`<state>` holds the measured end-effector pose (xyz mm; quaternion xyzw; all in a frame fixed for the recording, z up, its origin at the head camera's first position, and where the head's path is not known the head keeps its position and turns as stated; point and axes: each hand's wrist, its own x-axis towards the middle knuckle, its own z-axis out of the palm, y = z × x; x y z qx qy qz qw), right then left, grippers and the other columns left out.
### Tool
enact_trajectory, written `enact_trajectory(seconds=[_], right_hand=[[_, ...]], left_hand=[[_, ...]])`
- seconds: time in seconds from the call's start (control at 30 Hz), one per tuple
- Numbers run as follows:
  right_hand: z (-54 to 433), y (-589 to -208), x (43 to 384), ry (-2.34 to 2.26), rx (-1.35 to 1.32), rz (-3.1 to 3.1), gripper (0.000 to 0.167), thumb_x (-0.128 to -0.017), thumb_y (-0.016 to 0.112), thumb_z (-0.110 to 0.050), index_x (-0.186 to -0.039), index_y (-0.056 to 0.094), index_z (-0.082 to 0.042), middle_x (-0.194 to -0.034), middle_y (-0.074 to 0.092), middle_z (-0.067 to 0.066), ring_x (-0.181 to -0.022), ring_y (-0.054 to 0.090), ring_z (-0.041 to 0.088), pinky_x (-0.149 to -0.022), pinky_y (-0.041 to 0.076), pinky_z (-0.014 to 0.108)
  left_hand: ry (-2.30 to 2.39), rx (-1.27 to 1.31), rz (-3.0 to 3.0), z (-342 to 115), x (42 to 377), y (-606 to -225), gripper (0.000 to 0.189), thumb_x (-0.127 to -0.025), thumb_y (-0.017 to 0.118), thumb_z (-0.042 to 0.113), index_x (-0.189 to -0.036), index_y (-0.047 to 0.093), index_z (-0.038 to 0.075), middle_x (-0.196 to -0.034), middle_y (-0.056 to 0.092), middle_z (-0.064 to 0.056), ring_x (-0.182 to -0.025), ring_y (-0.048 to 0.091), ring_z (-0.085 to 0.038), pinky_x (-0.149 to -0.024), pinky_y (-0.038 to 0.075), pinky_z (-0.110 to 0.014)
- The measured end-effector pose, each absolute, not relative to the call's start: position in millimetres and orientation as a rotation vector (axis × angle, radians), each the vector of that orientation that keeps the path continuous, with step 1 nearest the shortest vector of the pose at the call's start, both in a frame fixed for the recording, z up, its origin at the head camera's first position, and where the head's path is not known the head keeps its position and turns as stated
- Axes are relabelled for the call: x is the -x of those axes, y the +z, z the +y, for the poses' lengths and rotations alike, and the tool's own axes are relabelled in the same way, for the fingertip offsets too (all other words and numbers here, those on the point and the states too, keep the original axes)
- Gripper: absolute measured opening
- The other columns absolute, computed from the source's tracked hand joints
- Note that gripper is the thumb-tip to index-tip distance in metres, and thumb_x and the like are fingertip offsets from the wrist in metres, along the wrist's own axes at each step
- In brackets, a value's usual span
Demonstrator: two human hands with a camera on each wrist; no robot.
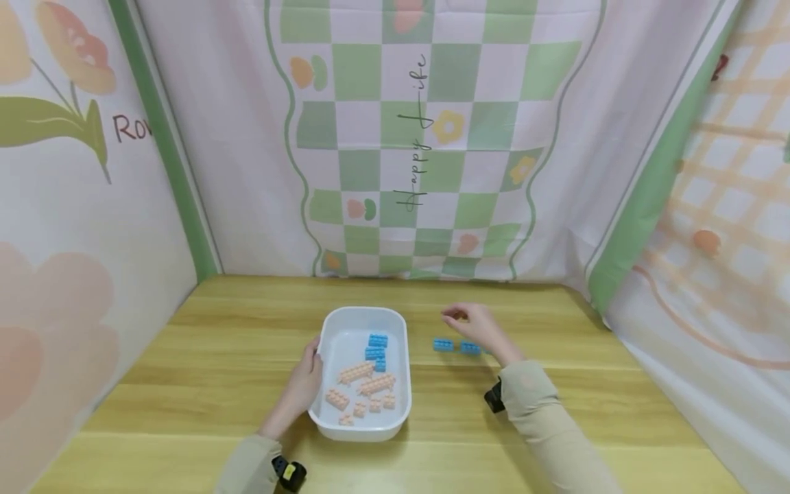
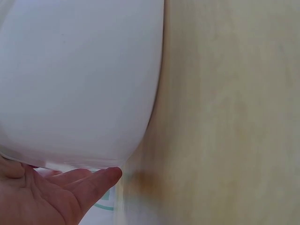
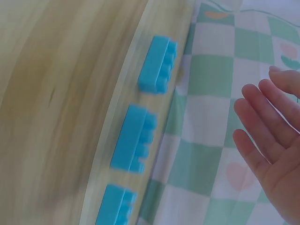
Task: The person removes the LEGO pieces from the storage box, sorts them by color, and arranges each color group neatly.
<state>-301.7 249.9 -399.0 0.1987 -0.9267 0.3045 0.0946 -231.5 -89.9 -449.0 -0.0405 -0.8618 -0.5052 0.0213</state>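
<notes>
A white plastic tub [image 1: 364, 433] stands on the table, and my left hand [image 1: 305, 379] holds its left side. In the left wrist view, fingers [image 2: 96, 187] lie against the white wall near its edge. Inside the tub are blue building bricks [image 1: 374, 353] toward the far end and several peach building bricks [image 1: 356, 372] nearer. My right hand [image 1: 472, 322] hovers right of the tub, its fingers loosely extended and nothing in them. Below it, three blue building bricks [image 3: 134, 138] stand in a spaced row; the forearm partly hides the rightmost in the head view.
The wooden table [image 1: 247, 329] runs back to a green-and-white checked curtain [image 1: 407, 171]. Patterned cloth walls [image 1: 92, 226] close in the left and right sides. Dark wrist devices [image 1: 290, 473] sit at both sleeves.
</notes>
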Motion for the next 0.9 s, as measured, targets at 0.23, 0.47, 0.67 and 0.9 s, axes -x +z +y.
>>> enact_trajectory(seconds=[0.23, 0.47, 0.67, 0.9], right_hand=[[231, -400, 305, 0.957, -0.619, -2.722, 0.024, -0.09, 0.062, -0.012, -0.108, 0.066, 0.002, -0.103, 0.069, 0.015, -0.096, 0.064, 0.03, -0.092, 0.051, 0.048], [209, -399, 307, 0.968, -0.653, -2.749, 0.031, -0.091, 0.061, -0.019, -0.115, 0.064, 0.0, -0.113, 0.066, 0.015, -0.108, 0.06, 0.032, -0.097, 0.048, 0.049], [189, -398, 309, 0.996, -0.721, -2.701, 0.028, -0.09, 0.062, -0.017, -0.112, 0.065, 0.0, -0.111, 0.067, 0.016, -0.106, 0.061, 0.031, -0.096, 0.049, 0.049], [171, -401, 311, 1.004, -0.77, -2.698, 0.028, -0.089, 0.064, -0.018, -0.11, 0.067, 0.0, -0.108, 0.068, 0.014, -0.104, 0.062, 0.03, -0.094, 0.05, 0.048]], left_hand=[[-1.571, 0.118, -2.68, -90, 232, -448, 0.047, -0.102, 0.027, 0.015, -0.146, 0.024, -0.001, -0.14, 0.039, -0.03, -0.119, 0.05, -0.044, -0.098, 0.045, -0.055], [-1.567, 0.113, -2.677, -90, 232, -449, 0.047, -0.101, 0.027, 0.014, -0.146, 0.024, -0.002, -0.141, 0.038, -0.031, -0.122, 0.046, -0.046, -0.102, 0.041, -0.056], [-1.576, 0.114, -2.664, -89, 233, -450, 0.047, -0.101, 0.028, 0.014, -0.145, 0.024, -0.002, -0.141, 0.038, -0.031, -0.123, 0.046, -0.045, -0.102, 0.041, -0.056], [-1.587, 0.094, -2.675, -88, 233, -449, 0.047, -0.102, 0.028, 0.015, -0.146, 0.024, -0.001, -0.141, 0.038, -0.03, -0.122, 0.047, -0.044, -0.1, 0.044, -0.054]])
